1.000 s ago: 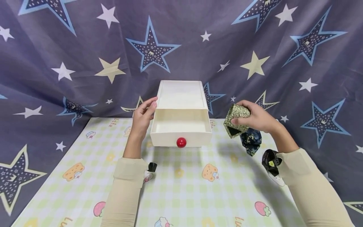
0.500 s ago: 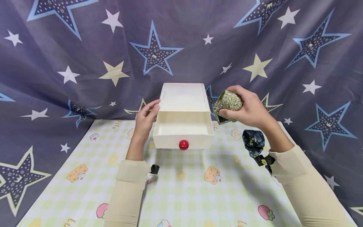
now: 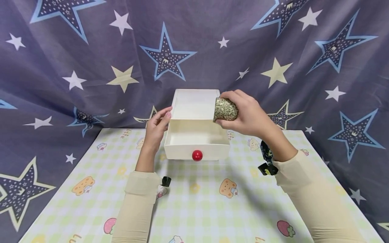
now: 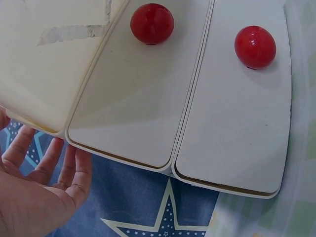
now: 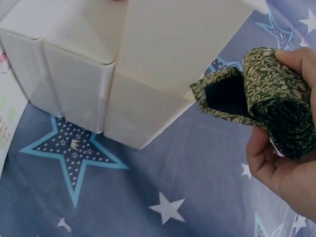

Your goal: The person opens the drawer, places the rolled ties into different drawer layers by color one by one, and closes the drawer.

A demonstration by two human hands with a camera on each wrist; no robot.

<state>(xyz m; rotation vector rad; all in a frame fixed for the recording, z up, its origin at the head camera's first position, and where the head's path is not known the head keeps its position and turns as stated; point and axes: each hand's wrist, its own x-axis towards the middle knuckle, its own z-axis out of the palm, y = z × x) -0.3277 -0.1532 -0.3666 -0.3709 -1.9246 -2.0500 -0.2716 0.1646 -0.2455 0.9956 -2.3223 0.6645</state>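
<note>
A white drawer unit [image 3: 196,103] stands at the back of the table, its top drawer [image 3: 182,148] pulled out with a red knob on the front. My left hand [image 3: 155,125] rests with fairly straight fingers against the unit's left side; in the left wrist view its fingertips [image 4: 81,163] touch the edge. My right hand [image 3: 247,113] grips a rolled-up green necktie [image 3: 226,109] with a leafy pattern, held above the drawer's right side. The tie's pointed end [image 5: 222,96] hangs loose from the roll, showing dark lining. A dark blue rolled necktie [image 3: 265,150] lies mostly hidden behind my right wrist.
Two lower drawers with red knobs [image 4: 152,23] are closed beneath the pulled-out one. A checked cloth [image 3: 194,209] covers the table. Behind the unit hangs a starry curtain [image 3: 194,40].
My right hand has lifted the green necktie and carried it left, from beside the dark blue one to over the drawer unit. My left hand has stayed at the unit's side.
</note>
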